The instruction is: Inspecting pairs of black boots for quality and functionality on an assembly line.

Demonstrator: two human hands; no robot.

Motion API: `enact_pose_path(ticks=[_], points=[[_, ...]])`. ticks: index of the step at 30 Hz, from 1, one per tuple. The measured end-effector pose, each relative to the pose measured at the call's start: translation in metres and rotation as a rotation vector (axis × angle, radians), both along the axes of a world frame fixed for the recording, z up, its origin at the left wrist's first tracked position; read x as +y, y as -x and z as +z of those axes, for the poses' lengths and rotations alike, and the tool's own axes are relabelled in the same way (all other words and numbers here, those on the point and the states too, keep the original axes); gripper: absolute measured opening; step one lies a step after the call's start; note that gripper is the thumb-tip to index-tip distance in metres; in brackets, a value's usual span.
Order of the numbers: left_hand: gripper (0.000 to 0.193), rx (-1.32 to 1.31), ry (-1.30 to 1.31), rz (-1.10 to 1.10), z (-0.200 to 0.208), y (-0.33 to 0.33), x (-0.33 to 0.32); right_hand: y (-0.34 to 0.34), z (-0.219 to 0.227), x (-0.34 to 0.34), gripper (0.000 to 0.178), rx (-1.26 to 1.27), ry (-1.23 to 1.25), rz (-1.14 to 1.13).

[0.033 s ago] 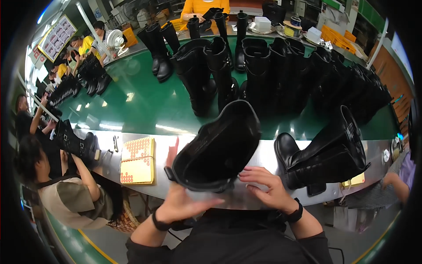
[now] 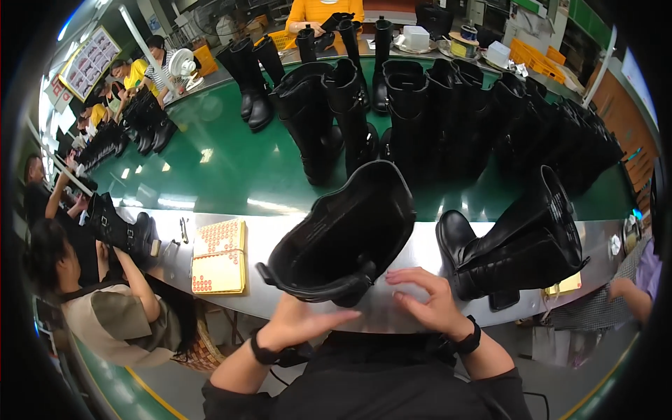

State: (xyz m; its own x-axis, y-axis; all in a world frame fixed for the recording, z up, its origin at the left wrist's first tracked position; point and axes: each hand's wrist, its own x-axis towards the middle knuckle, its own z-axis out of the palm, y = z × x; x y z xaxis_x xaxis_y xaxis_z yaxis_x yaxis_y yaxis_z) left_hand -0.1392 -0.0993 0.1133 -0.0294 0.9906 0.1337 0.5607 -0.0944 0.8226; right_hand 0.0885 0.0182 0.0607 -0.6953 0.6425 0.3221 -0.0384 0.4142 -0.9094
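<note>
A black tall boot [image 2: 329, 241] stands at the steel table edge before me, its wide opening facing up toward me. My left hand [image 2: 301, 323] is at the near left side of its rim, thumb stretched out to the right; the other fingers are hidden behind the boot. On the near right, my right hand [image 2: 427, 299] is open, its fingers spread and curved beside the rim with nothing in them. Another black boot [image 2: 511, 245], with lacing and a side panel, lies tilted on the right, its toe to the left.
Left of the boot lies a tied yellow stack [image 2: 219, 256] with red marks. Behind, several black boots [image 2: 406, 119] stand on the green table [image 2: 210, 147]. A person [image 2: 119, 308] at the left handles a buckled boot [image 2: 122, 227]; a person in orange [image 2: 325, 14] works opposite.
My left hand has slid down and right, and its fingers no longer show past the boot's left side. The boot's near rim has shifted slightly left. My right hand is nearly where it was.
</note>
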Motion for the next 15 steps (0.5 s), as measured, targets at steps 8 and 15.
enact_pose_path(ticks=[8,15], points=[[0.034,-0.396,0.068,0.246,-0.082,-0.019,-0.002,0.027,-0.047,-0.003,0.032,-0.369,0.212,-0.023],[0.07,-0.386,0.2,0.108,-0.09,-0.003,-0.015,0.041,-0.057,0.002,0.028,-0.603,0.297,0.113]])
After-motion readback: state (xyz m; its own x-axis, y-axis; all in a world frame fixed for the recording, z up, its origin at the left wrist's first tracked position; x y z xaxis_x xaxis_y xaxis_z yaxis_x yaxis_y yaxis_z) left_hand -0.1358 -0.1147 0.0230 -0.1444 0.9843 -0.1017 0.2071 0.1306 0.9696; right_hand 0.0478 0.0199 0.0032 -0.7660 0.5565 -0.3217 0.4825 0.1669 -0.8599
